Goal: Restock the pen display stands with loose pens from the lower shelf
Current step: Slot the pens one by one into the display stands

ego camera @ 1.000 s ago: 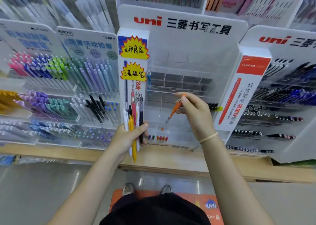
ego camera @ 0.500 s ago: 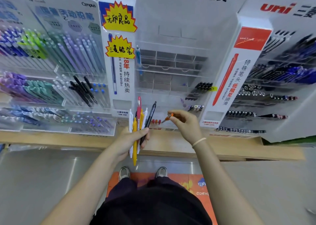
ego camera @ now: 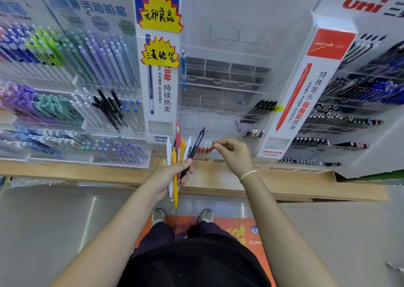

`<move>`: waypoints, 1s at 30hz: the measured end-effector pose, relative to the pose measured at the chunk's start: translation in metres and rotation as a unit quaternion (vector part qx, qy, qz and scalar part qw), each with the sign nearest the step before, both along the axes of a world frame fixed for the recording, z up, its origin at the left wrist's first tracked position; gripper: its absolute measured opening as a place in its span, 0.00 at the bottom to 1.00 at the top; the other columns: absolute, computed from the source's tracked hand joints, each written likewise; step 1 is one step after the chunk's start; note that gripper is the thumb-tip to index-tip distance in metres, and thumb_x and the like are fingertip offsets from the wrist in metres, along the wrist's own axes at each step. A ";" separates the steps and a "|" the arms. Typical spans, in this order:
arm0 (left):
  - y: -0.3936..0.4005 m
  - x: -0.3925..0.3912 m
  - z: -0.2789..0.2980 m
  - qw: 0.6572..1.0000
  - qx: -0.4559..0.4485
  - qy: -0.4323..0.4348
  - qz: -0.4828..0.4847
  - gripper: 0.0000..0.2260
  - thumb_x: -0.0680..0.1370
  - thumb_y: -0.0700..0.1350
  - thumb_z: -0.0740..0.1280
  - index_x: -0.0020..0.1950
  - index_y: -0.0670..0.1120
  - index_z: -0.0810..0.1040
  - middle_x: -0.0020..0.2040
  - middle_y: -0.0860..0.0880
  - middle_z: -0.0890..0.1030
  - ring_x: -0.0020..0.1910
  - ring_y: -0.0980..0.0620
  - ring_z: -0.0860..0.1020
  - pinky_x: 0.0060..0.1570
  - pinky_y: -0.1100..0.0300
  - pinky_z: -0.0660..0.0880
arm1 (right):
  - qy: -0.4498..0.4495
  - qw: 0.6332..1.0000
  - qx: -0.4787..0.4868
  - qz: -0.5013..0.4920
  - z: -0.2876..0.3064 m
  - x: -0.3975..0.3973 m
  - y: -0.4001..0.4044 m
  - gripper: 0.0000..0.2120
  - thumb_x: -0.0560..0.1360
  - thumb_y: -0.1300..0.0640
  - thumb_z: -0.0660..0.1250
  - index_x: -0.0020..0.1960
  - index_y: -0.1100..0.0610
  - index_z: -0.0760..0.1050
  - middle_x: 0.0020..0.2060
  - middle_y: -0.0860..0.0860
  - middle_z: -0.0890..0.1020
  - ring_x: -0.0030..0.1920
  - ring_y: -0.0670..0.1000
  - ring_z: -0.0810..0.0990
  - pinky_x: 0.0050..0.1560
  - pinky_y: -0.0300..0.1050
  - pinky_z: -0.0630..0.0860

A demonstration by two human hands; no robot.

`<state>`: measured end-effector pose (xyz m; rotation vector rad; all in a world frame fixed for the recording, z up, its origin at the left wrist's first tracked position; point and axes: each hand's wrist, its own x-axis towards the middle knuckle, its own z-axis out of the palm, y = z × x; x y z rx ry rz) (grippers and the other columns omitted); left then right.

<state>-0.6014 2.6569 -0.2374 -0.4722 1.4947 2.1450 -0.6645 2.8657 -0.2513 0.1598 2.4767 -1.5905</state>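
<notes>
Since half a second ago my right hand (ego camera: 235, 155) has sunk to the bottom row of the middle display stand (ego camera: 225, 85), and the orange pen (ego camera: 211, 149) now stands in its slot beside other orange-red caps (ego camera: 202, 149); only its top shows, pinched between my thumb and forefinger. My left hand (ego camera: 169, 174) grips the bundle of loose pens (ego camera: 178, 155) upright, just left of the right hand, over the edge of the wooden shelf (ego camera: 218, 177).

Bundle: one yellow barrel hanging lowest, a white one beside it, a red pen standing tallest, a black pen tilted right, more yellow and white behind.

Middle stand: clear compartments, mostly bare; black pens (ego camera: 260, 109) at right, a blue pen (ego camera: 183, 68) at upper left.

Writing: yellow starburst tags (ego camera: 160, 14) with handwritten "无印良品" and "三菱铅笔"; below, "持续热卖" and "UM-100". Right stand (ego camera: 363, 7) reads "uni"; its red side panel (ego camera: 306, 94) reads "特殊笔头", "低阻尼顺滑". Left stand (ego camera: 87, 5): "Campus", "活动铅笔".
</notes>
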 end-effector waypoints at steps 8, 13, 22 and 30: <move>-0.002 0.000 -0.011 1.000 0.001 -0.012 -0.001 0.07 0.73 0.50 0.73 0.40 0.46 0.84 0.42 0.37 0.75 0.27 0.50 0.71 0.29 0.60 0.68 | -0.039 0.998 0.049 0.010 -0.007 -0.001 -0.007 0.03 0.76 0.59 0.71 0.47 0.58 0.83 0.42 0.48 0.84 0.46 0.46 0.81 0.46 0.29 0.73; -0.002 -0.002 -0.011 1.000 0.003 -0.014 -0.004 0.09 0.73 0.49 0.73 0.45 0.44 0.84 0.42 0.36 0.80 0.30 0.48 0.74 0.29 0.58 0.69 | -0.044 0.994 0.090 0.050 -0.002 -0.008 -0.006 0.05 0.77 0.60 0.71 0.50 0.60 0.83 0.46 0.53 0.85 0.45 0.45 0.78 0.39 0.24 0.70; -0.009 -0.010 0.012 0.992 0.035 -0.027 -0.122 0.15 0.74 0.44 0.71 0.59 0.39 0.80 0.43 0.41 0.84 0.31 0.48 0.78 0.34 0.58 0.78 | -0.045 0.987 -0.147 -0.054 0.046 0.006 -0.016 0.11 0.82 0.56 0.63 0.51 0.56 0.83 0.45 0.51 0.86 0.46 0.48 0.83 0.50 0.43 0.79; 0.000 -0.024 0.034 0.968 0.041 -0.006 -0.246 0.14 0.75 0.44 0.70 0.57 0.38 0.79 0.43 0.39 0.83 0.32 0.48 0.82 0.35 0.57 0.80 | -0.131 0.937 -0.323 0.025 0.082 0.000 -0.025 0.12 0.81 0.58 0.63 0.58 0.63 0.80 0.53 0.59 0.85 0.54 0.56 0.83 0.58 0.51 0.79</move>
